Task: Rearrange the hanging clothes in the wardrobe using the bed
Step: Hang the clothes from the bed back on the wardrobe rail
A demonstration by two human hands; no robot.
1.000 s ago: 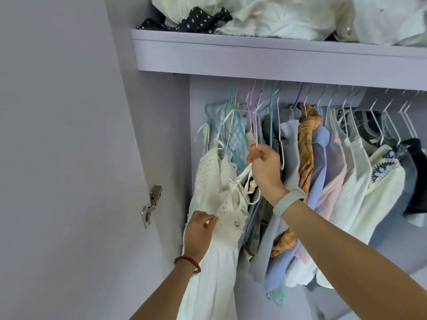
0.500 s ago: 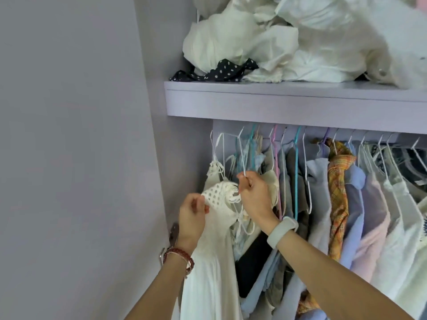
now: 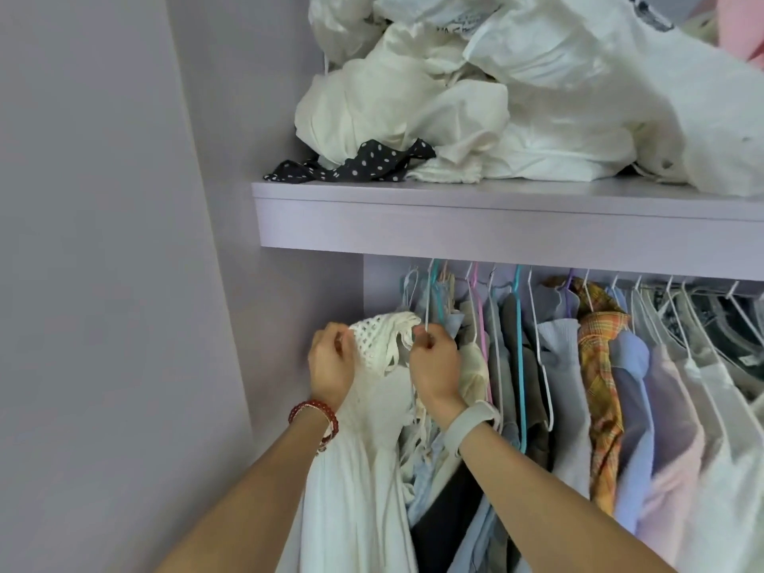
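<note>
A white dress [image 3: 364,461] with a crochet top hangs at the far left of the wardrobe. My left hand [image 3: 330,366] grips the crochet top on its left side. My right hand [image 3: 436,359] pinches the white wire hanger [image 3: 426,308] and the dress straps just right of the crochet top. Behind my hands a row of hanging clothes [image 3: 620,386] on white, teal and pink hangers runs to the right, with an orange plaid shirt [image 3: 599,366] in the middle. The rail is hidden under the shelf. No bed is in view.
A lilac shelf [image 3: 496,225] juts out above the hangers, piled with crumpled white garments [image 3: 475,97] and a black polka-dot cloth [image 3: 355,163]. The lilac wardrobe wall [image 3: 124,283] stands close on the left.
Both hands rose to the top of the white dress, the left one from its waist to the crochet top. The view tilted upward, showing more of the shelf pile.
</note>
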